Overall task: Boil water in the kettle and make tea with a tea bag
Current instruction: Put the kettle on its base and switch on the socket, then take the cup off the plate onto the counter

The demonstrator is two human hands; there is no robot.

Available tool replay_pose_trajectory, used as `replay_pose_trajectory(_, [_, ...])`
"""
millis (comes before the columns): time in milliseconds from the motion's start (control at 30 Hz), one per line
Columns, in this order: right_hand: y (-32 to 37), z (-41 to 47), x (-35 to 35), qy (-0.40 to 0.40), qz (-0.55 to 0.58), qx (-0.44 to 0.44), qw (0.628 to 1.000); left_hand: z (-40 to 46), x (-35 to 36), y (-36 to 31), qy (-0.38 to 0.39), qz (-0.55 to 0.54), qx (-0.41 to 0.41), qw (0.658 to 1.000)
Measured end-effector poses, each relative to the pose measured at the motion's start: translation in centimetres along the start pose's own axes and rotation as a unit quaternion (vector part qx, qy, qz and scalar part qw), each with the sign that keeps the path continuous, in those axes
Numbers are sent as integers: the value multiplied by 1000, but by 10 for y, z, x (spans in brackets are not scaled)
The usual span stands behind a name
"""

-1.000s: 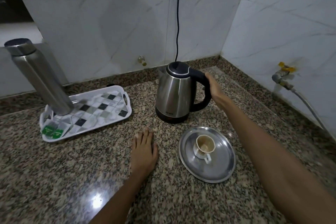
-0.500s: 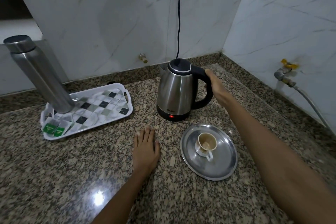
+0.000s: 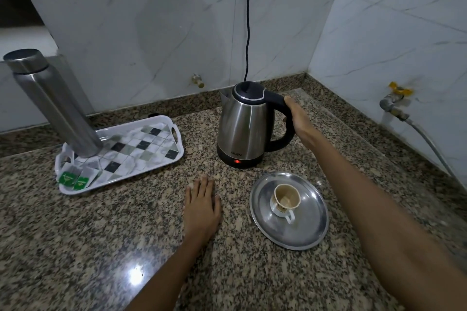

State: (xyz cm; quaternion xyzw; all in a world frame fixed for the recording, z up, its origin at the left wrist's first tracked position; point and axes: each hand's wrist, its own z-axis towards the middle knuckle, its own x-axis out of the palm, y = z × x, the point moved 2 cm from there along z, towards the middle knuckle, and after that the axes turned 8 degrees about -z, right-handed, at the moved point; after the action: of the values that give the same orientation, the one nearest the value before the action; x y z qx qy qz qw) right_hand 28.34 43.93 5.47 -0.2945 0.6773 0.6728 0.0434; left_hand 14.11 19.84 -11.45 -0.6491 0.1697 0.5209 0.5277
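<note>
A steel electric kettle [image 3: 243,124] with a black lid and handle stands on the granite counter, its red light on at the base. My right hand [image 3: 299,121] is curled round the top of the kettle's handle. My left hand [image 3: 202,206] lies flat on the counter in front of the kettle, fingers straight. A small empty cup [image 3: 285,199] sits on a round steel plate [image 3: 308,232] to the right of that hand. Two tea bags [image 3: 75,179] with green tags lie in the near corner of a white checkered tray [image 3: 151,156].
A tall steel bottle [image 3: 53,103] stands on the tray's left end. A black cord [image 3: 249,20] runs up the wall behind the kettle. A brass tap [image 3: 197,80] sticks out of the back wall. A valve with a hose [image 3: 394,106] is on the right wall.
The kettle's red light came on between the earliest frame and the later ones. Both hands have stayed where they were; the view shifted slightly.
</note>
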Motion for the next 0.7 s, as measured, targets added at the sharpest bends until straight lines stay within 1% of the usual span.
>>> replay_pose_trajectory(67, [-2,-8,-1,-12,0,20,1000,0,0,0,0,0,2,1000])
replay_pose_trajectory(133, [-9,-28,-3,-80,9,28,996,0,-1,0,-1,-4,4,1000])
replay_pose_trajectory(200, [-23,-60,-2,-157,1,16,987,0,-1,0,-2,-6,4,1000])
replay_pose_trajectory(233, [-33,-78,0,-177,-13,12,984,0,0,0,-1,-7,4,1000])
replay_pose_trajectory(333, [-71,-129,15,-181,-67,34,981,0,0,1,1,-12,5,1000])
replay_pose_trajectory(433, [-103,-166,35,-175,-90,66,978,0,0,1,3,-13,4,1000])
replay_pose_trajectory(533, [-120,-176,48,-189,-70,64,977,0,0,2,5,-11,4,1000])
replay_pose_trajectory(700, [-129,-179,58,-228,-55,61,970,0,0,2,6,-19,6,1000])
